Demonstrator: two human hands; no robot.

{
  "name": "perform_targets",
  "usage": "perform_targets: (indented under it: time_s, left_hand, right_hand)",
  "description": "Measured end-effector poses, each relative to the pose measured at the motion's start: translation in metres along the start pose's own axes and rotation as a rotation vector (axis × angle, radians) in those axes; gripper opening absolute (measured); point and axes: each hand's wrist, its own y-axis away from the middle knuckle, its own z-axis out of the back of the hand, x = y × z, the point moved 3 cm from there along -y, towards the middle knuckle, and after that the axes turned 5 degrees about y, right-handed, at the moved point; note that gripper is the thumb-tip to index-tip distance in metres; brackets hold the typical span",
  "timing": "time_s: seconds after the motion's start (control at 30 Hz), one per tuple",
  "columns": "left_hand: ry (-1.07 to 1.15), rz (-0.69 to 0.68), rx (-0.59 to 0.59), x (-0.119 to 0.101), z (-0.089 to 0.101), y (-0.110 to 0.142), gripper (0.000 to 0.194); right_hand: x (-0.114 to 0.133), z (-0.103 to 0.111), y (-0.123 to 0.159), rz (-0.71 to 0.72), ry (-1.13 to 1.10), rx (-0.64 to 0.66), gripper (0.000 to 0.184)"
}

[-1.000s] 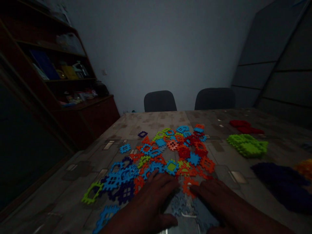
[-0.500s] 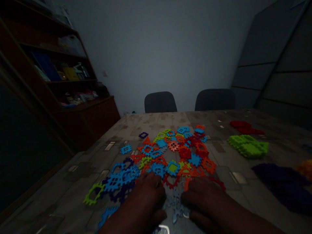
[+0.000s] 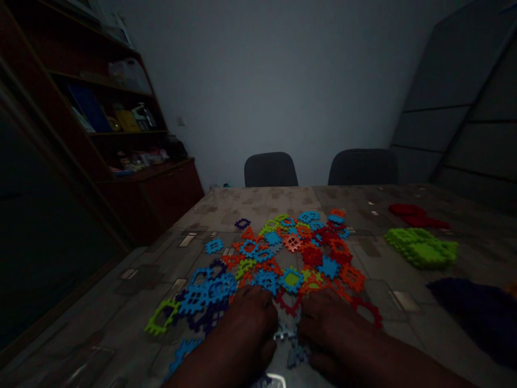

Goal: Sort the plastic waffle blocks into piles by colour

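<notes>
Bright plastic lattice tiles (image 3: 291, 243) in a loose heap
Left hand (image 3: 246, 337) and right hand (image 3: 339, 328) curl either side of grey tiles (image 3: 297, 355), fingers narrow; any grip hidden.

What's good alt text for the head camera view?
The person's left hand and right hand rest at the near edge of a scattered heap of interlocking plastic grid pieces in blue, orange, red, green and purple on a patterned table. To the right lie a red pile, a lime green pile and a dark purple pile.
</notes>
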Motion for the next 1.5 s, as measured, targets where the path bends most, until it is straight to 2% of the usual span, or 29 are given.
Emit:
perform_targets:
  time_s: [0.13, 0.23, 0.37, 0.47, 0.57, 0.77, 0.93, 1.13, 1.23, 1.37, 1.5]
  left_hand:
    - [0.045, 0.013, -0.021, -0.004, 0.018, 0.005, 0.011]
    - [0.036, 0.025, -0.018, -0.005, 0.026, 0.005, 0.011]
    - [0.045, 0.038, -0.017, -0.004, 0.028, 0.003, 0.011]
    - [0.062, 0.056, -0.024, -0.007, 0.024, 0.002, 0.012]
    - [0.102, 0.072, -0.034, -0.015, 0.018, 0.000, 0.010]
    - [0.140, 0.082, -0.037, -0.023, 0.002, -0.004, 0.011]
    - [0.150, 0.027, -0.057, -0.022, -0.007, -0.005, 0.012]
    - [0.156, 0.039, -0.071, -0.023, -0.002, -0.004, 0.013]
    - [0.226, 0.013, -0.105, -0.026, 0.001, -0.005, 0.015]
    - [0.314, -0.026, -0.140, -0.031, -0.002, -0.005, 0.019]
    - [0.337, -0.007, -0.130, -0.029, -0.002, -0.005, 0.026]
  right_hand:
    - [-0.024, 0.019, 0.019, -0.014, -0.103, -0.140, 0.006]
    - [-0.035, 0.026, 0.038, -0.070, -0.115, -0.195, 0.016]
    - [-0.032, 0.023, 0.063, -0.120, -0.088, -0.217, 0.021]
    - [-0.024, 0.023, 0.071, -0.140, -0.052, -0.195, 0.041]
    - [-0.019, 0.027, 0.071, -0.146, -0.052, -0.148, 0.048]
    - [-0.024, 0.030, 0.070, -0.124, -0.095, -0.133, 0.034]
    - [-0.026, 0.028, 0.069, -0.156, -0.100, -0.115, 0.032]
    - [-0.027, 0.024, 0.066, -0.159, -0.116, -0.117, 0.025]
    - [-0.030, 0.020, 0.064, -0.167, -0.126, -0.124, 0.026]
    - [-0.034, 0.016, 0.063, -0.168, -0.105, -0.094, 0.024]
    - [-0.036, 0.013, 0.066, -0.156, -0.097, -0.132, 0.027]
